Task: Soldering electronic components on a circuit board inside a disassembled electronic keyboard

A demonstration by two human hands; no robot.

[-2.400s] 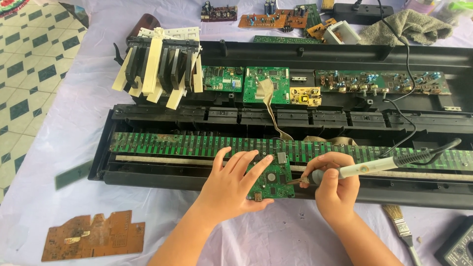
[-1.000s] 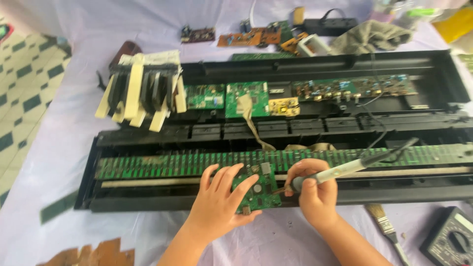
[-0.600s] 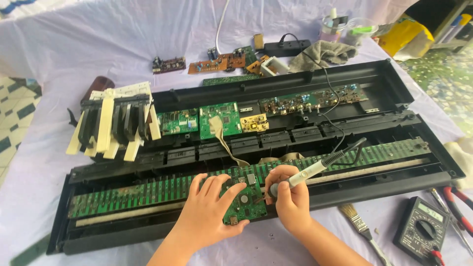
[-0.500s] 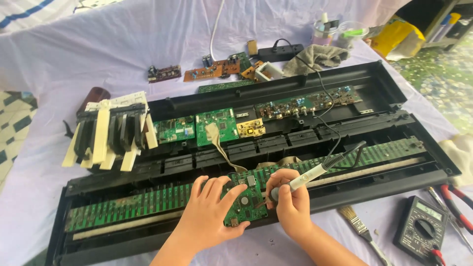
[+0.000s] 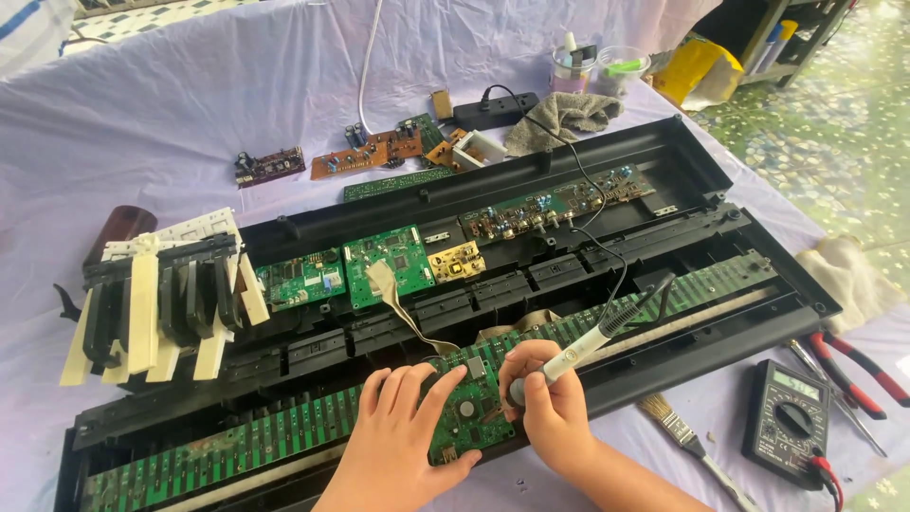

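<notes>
Low in the middle of the frame, the left hand [image 5: 403, 441] lies flat with fingers spread on a small green circuit board [image 5: 471, 408], pressing it down on the open black keyboard case [image 5: 664, 171]. The right hand [image 5: 545, 408] is closed around a white soldering iron [image 5: 578, 351], its tip at the board. A black meter [image 5: 787, 422] lies on the table [image 5: 142, 104] at the lower right.

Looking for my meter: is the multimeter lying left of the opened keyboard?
No, the multimeter lies on the cloth to the right of the opened keyboard, beside the red-handled pliers.
</notes>
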